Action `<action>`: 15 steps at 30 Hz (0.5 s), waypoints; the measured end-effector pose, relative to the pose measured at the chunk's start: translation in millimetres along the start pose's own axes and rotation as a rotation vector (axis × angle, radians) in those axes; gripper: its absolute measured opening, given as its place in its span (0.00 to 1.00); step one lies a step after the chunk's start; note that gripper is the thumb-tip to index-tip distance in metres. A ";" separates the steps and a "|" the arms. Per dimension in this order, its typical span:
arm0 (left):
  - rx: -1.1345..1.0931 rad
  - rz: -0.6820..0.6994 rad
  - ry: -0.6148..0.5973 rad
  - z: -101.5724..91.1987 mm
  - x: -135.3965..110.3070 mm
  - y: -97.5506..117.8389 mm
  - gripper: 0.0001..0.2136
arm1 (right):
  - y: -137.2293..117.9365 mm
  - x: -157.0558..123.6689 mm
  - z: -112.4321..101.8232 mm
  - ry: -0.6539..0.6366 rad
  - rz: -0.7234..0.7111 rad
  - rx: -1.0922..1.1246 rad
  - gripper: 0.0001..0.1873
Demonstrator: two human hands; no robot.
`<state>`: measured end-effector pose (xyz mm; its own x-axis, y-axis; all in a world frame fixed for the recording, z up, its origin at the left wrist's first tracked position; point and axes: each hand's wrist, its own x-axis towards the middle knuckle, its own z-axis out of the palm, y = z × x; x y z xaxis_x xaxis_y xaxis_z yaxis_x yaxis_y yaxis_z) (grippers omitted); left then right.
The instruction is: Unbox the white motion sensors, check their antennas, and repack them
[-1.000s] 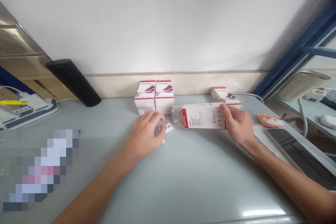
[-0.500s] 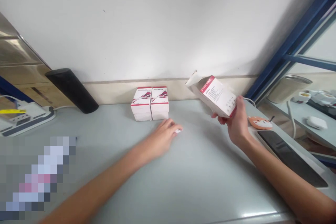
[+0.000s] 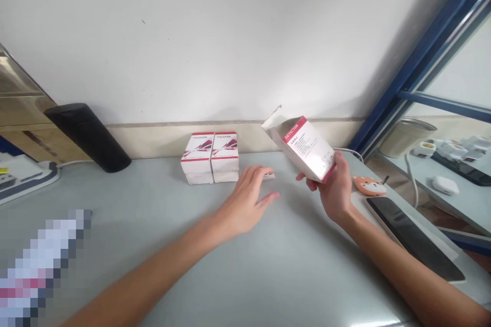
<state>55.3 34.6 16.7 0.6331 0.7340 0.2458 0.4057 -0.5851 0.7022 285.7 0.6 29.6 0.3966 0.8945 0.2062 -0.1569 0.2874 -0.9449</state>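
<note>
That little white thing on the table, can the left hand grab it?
Probably yes: the left hand is open right by the small white piece, and nothing seems to block the way. The DETECTOR box is off to the side, in the right hand.

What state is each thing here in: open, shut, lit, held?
DETECTOR box: open at one end, tilted, in right hand
Small white piece: beside left hand, partly hidden, contact unclear
Two red-and-white boxes: side by side, no open flap visible
Phone: flat, screen dark
White case: looks shut
</note>
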 end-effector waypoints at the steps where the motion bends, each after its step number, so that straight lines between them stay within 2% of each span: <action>1: -0.153 -0.076 0.009 0.0 -10.5 5.4 0.27 | -1.6 -5.7 2.8 -0.074 0.024 0.002 0.33; 3: -0.422 -0.151 0.057 -0.1 -27.4 16.3 0.37 | -2.2 -20.2 7.8 -0.287 0.106 -0.027 0.36; 4: -0.521 -0.127 0.096 -0.8 -33.4 21.7 0.37 | -0.9 -28.3 9.8 -0.413 0.143 -0.072 0.36; 5: -0.585 -0.104 0.100 -2.2 -37.9 26.6 0.32 | 1.5 -36.4 11.4 -0.527 0.157 -0.147 0.35; 6: -0.623 -0.138 0.114 -4.4 -40.9 30.6 0.25 | 4.6 -43.8 12.5 -0.615 0.139 -0.259 0.32; 7: -0.619 -0.167 0.193 -7.4 -42.9 33.2 0.21 | 7.9 -50.1 13.3 -0.655 0.082 -0.389 0.27; 8: -0.582 -0.179 0.299 -11.0 -43.9 34.1 0.20 | 10.8 -55.0 13.7 -0.648 -0.019 -0.510 0.25; 9: -0.503 -0.159 0.370 -14.9 -44.4 33.0 0.22 | 12.9 -58.2 13.9 -0.603 -0.147 -0.604 0.27; 11: -0.256 -0.086 0.450 -22.0 -44.5 25.8 0.23 | 13.5 -60.3 13.9 -0.457 -0.439 -0.664 0.30; 13: -0.089 -0.029 0.447 -26.2 -44.7 15.7 0.22 | 9.7 -59.1 14.1 -0.377 -0.672 -0.664 0.21; 15: 0.017 0.036 0.399 -26.5 -45.2 7.5 0.21 | 4.4 -57.9 14.9 -0.382 -0.796 -0.718 0.15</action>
<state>12.3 6.2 28.5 0.3431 0.7870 0.5128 0.4005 -0.6164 0.6780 248.6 -44.8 17.3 -0.1693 0.6267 0.7607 0.6196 0.6679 -0.4124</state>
